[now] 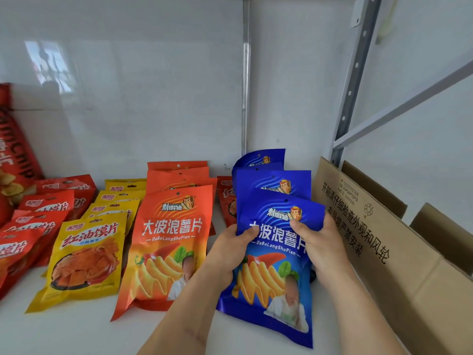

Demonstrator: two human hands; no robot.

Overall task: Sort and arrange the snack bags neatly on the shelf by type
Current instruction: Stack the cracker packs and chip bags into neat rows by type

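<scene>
A blue chip bag [271, 285] lies at the front of a row of blue bags [273, 180] on the white shelf [84, 331]. My left hand [230, 249] grips its left edge with the thumb on the front. My right hand [320, 244] grips its right edge the same way. Left of it runs a row of orange chip bags [169, 242], then a row of yellow bags [87, 254], then red bags [30, 226] at the far left. One more red bag [226, 203] stands behind, between the orange and blue rows.
An open cardboard box [384, 247] stands against the right side, close to my right hand. A large red chip bag [12, 155] leans at the far left. A grey metal shelf upright [353, 80] rises behind the box. A white wall backs the shelf.
</scene>
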